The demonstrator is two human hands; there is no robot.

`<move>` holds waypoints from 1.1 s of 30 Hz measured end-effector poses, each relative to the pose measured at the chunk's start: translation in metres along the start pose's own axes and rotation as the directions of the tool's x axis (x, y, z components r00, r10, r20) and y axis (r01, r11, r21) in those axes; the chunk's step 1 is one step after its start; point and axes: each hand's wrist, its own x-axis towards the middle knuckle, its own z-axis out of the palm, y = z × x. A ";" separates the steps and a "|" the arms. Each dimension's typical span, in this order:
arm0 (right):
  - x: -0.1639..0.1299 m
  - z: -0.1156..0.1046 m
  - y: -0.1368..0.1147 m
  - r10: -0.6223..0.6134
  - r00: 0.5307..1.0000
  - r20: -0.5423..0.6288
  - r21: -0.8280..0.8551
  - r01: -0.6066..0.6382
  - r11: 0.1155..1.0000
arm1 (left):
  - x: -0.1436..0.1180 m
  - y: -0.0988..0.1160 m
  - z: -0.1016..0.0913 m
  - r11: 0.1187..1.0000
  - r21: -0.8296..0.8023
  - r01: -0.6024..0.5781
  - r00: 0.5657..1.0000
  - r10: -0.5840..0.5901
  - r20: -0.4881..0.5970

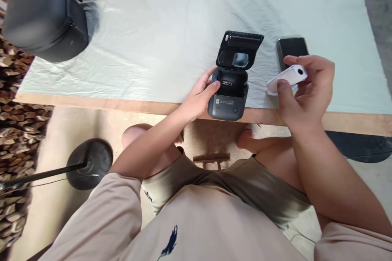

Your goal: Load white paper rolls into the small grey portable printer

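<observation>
A small black portable label printer point(227, 108) stands at the table's front edge with its lid point(240, 49) swung up. Its paper bay shows no roll, only a small white label on the inner wall. My left hand point(200, 94) grips the printer from the left side, thumb on the bay's rim. In my right hand point(309, 94), a white paper roll point(286, 80) is pinched between thumb and fingers, its dark core hole facing right. The roll is held apart from the printer, to its right. Just behind the right hand lies a dark phone point(292, 47), partly covered by the fingers.
A pale cloth point(147, 40) covers the table, whose wooden edge point(122, 104) runs along the front. At the back left sits a dark grey zipped case point(45, 16). Stacked firewood point(21, 142) and a round black stand base point(90, 163) are on the floor at left.
</observation>
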 end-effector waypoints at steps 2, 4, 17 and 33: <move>-0.003 -0.003 0.000 0.015 1.000 0.024 0.002 -0.015 1.000 | 0.004 -0.003 0.002 0.992 0.113 -0.054 0.998 0.055 -0.008; -0.005 -0.006 0.001 0.015 0.999 0.046 -0.011 -0.015 1.000 | 0.007 -0.001 0.006 0.957 0.263 -0.120 0.992 0.126 -0.007; -0.007 -0.026 -0.005 -0.091 0.992 0.090 0.003 0.091 0.996 | 0.009 0.045 0.028 0.413 0.888 0.203 0.970 0.040 -0.240; -0.013 -0.042 -0.021 -0.159 0.935 0.316 0.033 0.157 0.987 | -0.138 0.053 0.021 0.565 0.765 0.307 0.736 0.368 -0.568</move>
